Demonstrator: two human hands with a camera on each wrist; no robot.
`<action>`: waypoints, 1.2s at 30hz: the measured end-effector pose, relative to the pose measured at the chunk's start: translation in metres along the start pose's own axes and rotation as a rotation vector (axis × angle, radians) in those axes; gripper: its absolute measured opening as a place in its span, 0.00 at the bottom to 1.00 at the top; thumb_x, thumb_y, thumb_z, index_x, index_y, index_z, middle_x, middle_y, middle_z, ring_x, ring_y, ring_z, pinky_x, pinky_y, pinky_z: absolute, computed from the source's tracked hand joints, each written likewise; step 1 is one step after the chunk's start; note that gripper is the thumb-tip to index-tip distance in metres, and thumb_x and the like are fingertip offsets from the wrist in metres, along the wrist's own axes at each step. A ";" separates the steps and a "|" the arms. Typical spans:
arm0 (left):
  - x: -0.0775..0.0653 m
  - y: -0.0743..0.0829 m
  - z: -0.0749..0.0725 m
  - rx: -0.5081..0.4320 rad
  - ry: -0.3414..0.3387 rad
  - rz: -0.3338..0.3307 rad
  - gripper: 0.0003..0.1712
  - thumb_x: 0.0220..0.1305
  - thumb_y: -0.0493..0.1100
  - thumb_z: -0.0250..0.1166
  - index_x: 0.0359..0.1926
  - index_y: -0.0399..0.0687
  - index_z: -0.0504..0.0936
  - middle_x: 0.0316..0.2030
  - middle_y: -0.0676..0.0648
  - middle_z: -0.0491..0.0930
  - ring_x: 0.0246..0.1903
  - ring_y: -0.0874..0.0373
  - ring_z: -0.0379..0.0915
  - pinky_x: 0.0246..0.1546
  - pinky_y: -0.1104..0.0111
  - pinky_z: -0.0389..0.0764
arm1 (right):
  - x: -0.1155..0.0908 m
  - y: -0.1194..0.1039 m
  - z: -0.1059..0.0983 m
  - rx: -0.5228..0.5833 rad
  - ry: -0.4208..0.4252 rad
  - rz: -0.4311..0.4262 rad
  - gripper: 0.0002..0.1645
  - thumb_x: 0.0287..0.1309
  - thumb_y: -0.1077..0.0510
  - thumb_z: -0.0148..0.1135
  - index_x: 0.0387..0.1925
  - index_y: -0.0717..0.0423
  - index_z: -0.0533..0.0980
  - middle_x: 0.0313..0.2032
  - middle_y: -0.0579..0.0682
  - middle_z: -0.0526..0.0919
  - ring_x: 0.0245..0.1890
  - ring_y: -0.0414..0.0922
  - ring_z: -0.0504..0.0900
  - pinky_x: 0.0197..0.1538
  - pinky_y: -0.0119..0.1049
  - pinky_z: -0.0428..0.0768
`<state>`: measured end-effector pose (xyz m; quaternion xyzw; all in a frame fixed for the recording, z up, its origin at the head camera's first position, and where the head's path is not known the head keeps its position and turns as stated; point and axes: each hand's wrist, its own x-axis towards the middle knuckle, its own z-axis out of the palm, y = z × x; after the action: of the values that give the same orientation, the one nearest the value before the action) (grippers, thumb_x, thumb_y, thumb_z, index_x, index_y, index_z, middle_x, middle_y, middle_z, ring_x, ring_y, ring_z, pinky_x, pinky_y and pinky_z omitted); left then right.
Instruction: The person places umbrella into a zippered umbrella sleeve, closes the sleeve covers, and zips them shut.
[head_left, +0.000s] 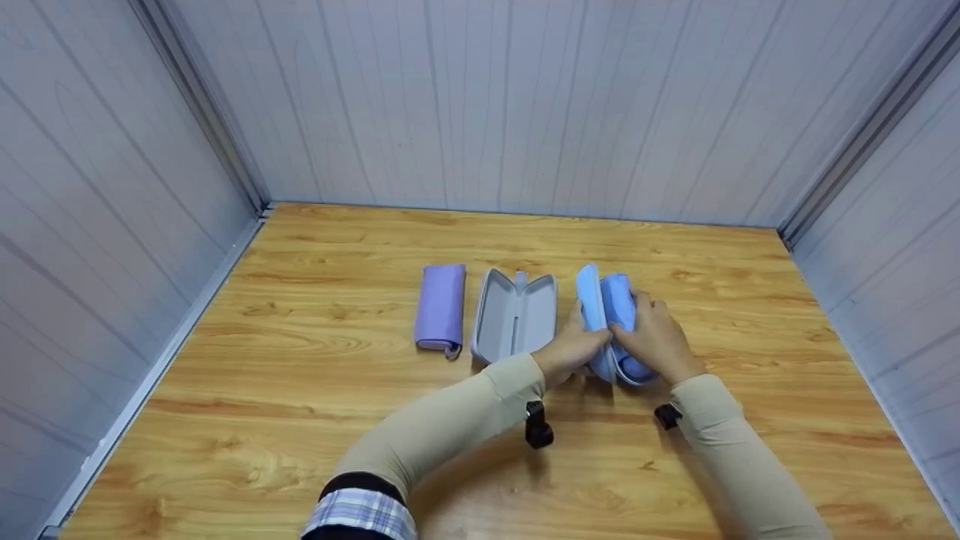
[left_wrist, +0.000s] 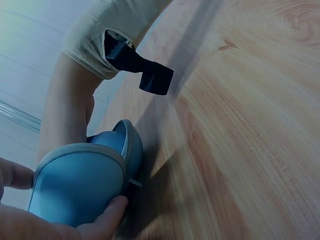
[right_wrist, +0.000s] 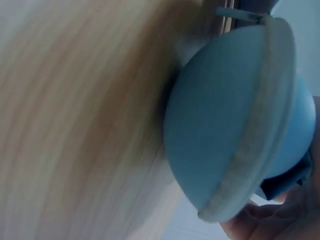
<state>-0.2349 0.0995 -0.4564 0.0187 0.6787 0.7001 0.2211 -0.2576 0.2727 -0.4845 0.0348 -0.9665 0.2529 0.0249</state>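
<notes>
A light blue zip case (head_left: 592,300) stands part-way open on its spine, like a glasses case. Inside its right half lies a deeper blue rounded bundle (head_left: 619,296), whose kind I cannot tell. My left hand (head_left: 574,349) grips the left half; in the left wrist view its fingertips (left_wrist: 111,212) press that curved blue shell (left_wrist: 80,185). My right hand (head_left: 656,337) holds the right half, thumb over the bundle. In the right wrist view the shell (right_wrist: 215,115) with its pale rim blocks much of that hand, and dark blue cloth (right_wrist: 287,177) shows beside the fingers.
Left of the blue case lies a grey zip case (head_left: 525,322), spread open with a pale interior. Farther left is a closed purple case (head_left: 441,306) with a small loop. All rest on a wood-grain table (head_left: 315,315), enclosed by pale panelled walls (head_left: 480,105).
</notes>
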 end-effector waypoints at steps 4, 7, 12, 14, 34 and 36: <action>0.000 0.000 -0.001 0.007 -0.007 0.000 0.46 0.68 0.36 0.60 0.79 0.50 0.46 0.67 0.38 0.62 0.55 0.40 0.72 0.40 0.44 0.83 | 0.000 0.001 -0.005 0.000 -0.049 -0.003 0.48 0.68 0.44 0.59 0.74 0.70 0.54 0.58 0.76 0.68 0.54 0.67 0.74 0.53 0.64 0.76; 0.000 0.000 -0.001 0.013 -0.012 -0.004 0.47 0.67 0.37 0.61 0.80 0.51 0.45 0.68 0.37 0.62 0.55 0.39 0.72 0.40 0.44 0.83 | 0.000 0.003 -0.010 0.038 -0.098 0.003 0.47 0.70 0.42 0.55 0.75 0.68 0.52 0.62 0.75 0.66 0.58 0.67 0.72 0.57 0.64 0.73; 0.000 0.000 -0.001 -0.006 -0.022 0.001 0.47 0.67 0.37 0.62 0.79 0.52 0.46 0.67 0.37 0.63 0.54 0.39 0.74 0.40 0.44 0.83 | 0.000 0.007 -0.015 0.106 -0.124 -0.008 0.45 0.72 0.42 0.52 0.76 0.66 0.53 0.65 0.74 0.65 0.62 0.66 0.69 0.62 0.63 0.69; 0.001 0.000 -0.001 -0.007 -0.021 0.005 0.47 0.67 0.38 0.62 0.79 0.51 0.46 0.66 0.36 0.64 0.54 0.39 0.75 0.40 0.45 0.84 | -0.001 0.009 -0.016 0.130 -0.107 -0.022 0.42 0.73 0.43 0.52 0.75 0.66 0.56 0.65 0.72 0.66 0.63 0.66 0.69 0.63 0.63 0.69; 0.007 -0.001 0.005 0.187 0.026 0.026 0.47 0.68 0.45 0.66 0.79 0.48 0.49 0.72 0.36 0.57 0.60 0.43 0.70 0.45 0.55 0.84 | -0.004 0.040 -0.025 0.351 -0.121 0.009 0.32 0.72 0.48 0.58 0.69 0.61 0.69 0.47 0.64 0.80 0.45 0.56 0.79 0.42 0.40 0.81; 0.008 -0.001 0.006 0.173 0.025 0.034 0.46 0.68 0.43 0.65 0.79 0.48 0.50 0.72 0.37 0.56 0.60 0.43 0.70 0.44 0.53 0.85 | -0.005 0.042 -0.026 0.368 -0.135 0.022 0.31 0.72 0.48 0.57 0.68 0.60 0.69 0.47 0.63 0.80 0.46 0.55 0.79 0.43 0.39 0.80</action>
<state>-0.2396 0.1074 -0.4594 0.0405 0.7389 0.6428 0.1980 -0.2551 0.3225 -0.4823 0.0453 -0.9038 0.4226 -0.0497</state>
